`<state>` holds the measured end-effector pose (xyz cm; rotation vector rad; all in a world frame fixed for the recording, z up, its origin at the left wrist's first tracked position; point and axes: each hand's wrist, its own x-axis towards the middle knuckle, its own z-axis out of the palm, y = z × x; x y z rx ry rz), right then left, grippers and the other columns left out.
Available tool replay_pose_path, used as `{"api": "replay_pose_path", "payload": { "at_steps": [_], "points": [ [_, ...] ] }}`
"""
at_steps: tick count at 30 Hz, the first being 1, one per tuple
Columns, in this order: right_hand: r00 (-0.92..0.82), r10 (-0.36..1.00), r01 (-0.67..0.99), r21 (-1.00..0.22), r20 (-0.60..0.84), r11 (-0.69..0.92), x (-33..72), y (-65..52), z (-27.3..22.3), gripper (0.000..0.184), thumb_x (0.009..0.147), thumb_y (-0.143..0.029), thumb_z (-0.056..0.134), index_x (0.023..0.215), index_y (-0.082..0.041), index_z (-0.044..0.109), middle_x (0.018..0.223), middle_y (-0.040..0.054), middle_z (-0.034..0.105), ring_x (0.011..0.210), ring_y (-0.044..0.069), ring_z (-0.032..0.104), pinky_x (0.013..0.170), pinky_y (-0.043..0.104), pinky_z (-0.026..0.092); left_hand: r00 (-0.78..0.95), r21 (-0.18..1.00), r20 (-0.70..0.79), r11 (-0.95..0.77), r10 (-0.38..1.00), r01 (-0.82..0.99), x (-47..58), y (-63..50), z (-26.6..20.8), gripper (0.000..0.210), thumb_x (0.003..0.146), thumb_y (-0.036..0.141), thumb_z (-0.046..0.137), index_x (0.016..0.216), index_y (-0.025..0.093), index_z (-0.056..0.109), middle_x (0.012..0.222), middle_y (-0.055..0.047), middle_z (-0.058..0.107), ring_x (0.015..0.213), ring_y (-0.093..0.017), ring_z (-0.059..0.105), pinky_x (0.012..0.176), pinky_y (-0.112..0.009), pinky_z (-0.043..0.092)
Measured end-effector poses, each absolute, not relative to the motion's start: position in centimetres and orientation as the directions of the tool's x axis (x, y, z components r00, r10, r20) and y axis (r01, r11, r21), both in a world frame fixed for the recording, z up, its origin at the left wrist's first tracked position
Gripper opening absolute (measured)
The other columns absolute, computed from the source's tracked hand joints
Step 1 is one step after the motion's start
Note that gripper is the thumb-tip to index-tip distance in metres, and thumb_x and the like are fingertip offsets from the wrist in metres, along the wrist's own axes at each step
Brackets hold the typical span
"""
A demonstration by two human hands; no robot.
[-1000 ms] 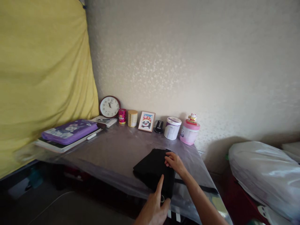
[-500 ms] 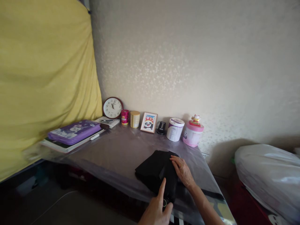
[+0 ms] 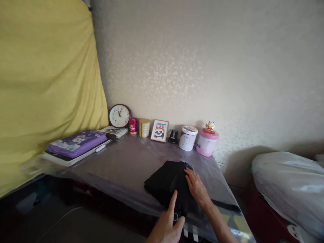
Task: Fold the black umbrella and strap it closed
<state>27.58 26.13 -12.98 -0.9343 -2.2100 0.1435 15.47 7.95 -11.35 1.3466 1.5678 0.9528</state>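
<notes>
A folded black cloth item [image 3: 162,180] lies on the table near its front edge; I cannot make out what kind it is. A pale ring shape [image 3: 176,216] shows at its near end. My left hand [image 3: 167,221] is at that end, index finger stretched along the cloth, thumb on the other side, the black material between them. Its other fingers are hidden. My right hand [image 3: 197,187] rests flat on the item's right side, fingers extended. A black strip [image 3: 226,205] lies to the right, partly behind my right forearm.
Along the wall stand a clock [image 3: 119,115], a pink can [image 3: 133,126], a yellow-lidded tin [image 3: 144,128], a panda picture frame [image 3: 159,131], a black device [image 3: 173,136], and white [image 3: 188,138] and pink [image 3: 207,142] tubs. A purple case [image 3: 77,143] lies left.
The view has shifted slightly. My right hand still lies on the black cloth item, and my left hand stays at its near end with the index finger out.
</notes>
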Motion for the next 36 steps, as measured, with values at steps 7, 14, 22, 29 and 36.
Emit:
{"api": "replay_pose_path", "payload": {
  "at_steps": [7, 14, 22, 29, 36],
  "points": [
    [-0.304, 0.752, 0.634, -0.465, 0.584, 0.618, 28.5, 25.6, -14.1, 0.032, 0.085, -0.028, 0.035, 0.109, -0.017, 0.055, 0.106, 0.0122, 0.063, 0.102, 0.024, 0.058, 0.091, 0.04, 0.044, -0.013, 0.959, -0.165, 0.164, 0.986, 0.23, 15.6, 7.7, -10.4, 0.07, 0.084, 0.03, 0.038, 0.142, 0.021, 0.0, 0.05, 0.009, 0.048, 0.048, -0.01, 0.049, 0.055, -0.02, 0.04],
    [-0.278, 0.751, 0.555, -0.537, 0.6, 0.635, 28.4, 24.3, -15.4, 0.034, 0.085, -0.033, 0.037, 0.112, -0.017, 0.051, 0.108, 0.0131, 0.06, 0.1, 0.024, 0.059, 0.088, 0.039, 0.047, 0.056, 0.969, -0.243, 0.241, 0.968, 0.052, 15.2, 7.4, -9.6, 0.068, 0.086, 0.037, 0.038, 0.142, 0.024, 0.002, 0.051, 0.007, 0.054, 0.052, -0.011, 0.055, 0.06, -0.023, 0.043],
    [-0.252, 0.715, 0.505, -0.541, 0.652, 0.672, 28.3, 24.6, -16.6, 0.033, 0.084, -0.034, 0.038, 0.108, -0.019, 0.054, 0.103, 0.0133, 0.062, 0.098, 0.025, 0.06, 0.086, 0.041, 0.048, 0.081, 0.991, -0.054, 0.064, 0.995, -0.119, 14.5, 8.2, -12.0, 0.077, 0.078, 0.046, 0.052, 0.141, 0.023, 0.014, 0.11, -0.007, 0.06, 0.076, -0.014, 0.062, 0.083, -0.032, 0.042],
    [-0.2, 0.799, 0.449, -0.672, 0.566, 0.589, 28.0, 24.7, -16.9, 0.036, 0.082, -0.038, 0.039, 0.106, -0.018, 0.056, 0.102, 0.012, 0.064, 0.094, 0.026, 0.062, 0.084, 0.04, 0.048, 0.188, 0.936, -0.083, 0.141, 0.979, -0.322, 15.0, 9.2, -14.1, 0.099, 0.075, 0.052, 0.055, 0.139, 0.022, -0.014, 0.067, 0.001, 0.065, 0.056, -0.014, 0.06, 0.056, -0.024, 0.041],
    [-0.141, 0.896, 0.297, -0.845, 0.422, 0.445, 28.0, 24.2, -16.1, 0.036, 0.076, -0.043, 0.046, 0.101, -0.02, 0.058, 0.101, 0.0094, 0.065, 0.096, 0.026, 0.061, 0.084, 0.038, 0.047, -0.007, 0.989, -0.083, 0.081, 0.997, -0.123, 16.8, 9.0, -13.7, 0.089, 0.075, 0.05, 0.051, 0.141, 0.018, 0.001, 0.044, 0.01, 0.047, 0.042, -0.009, 0.045, 0.048, -0.019, 0.034]
  ]
}}
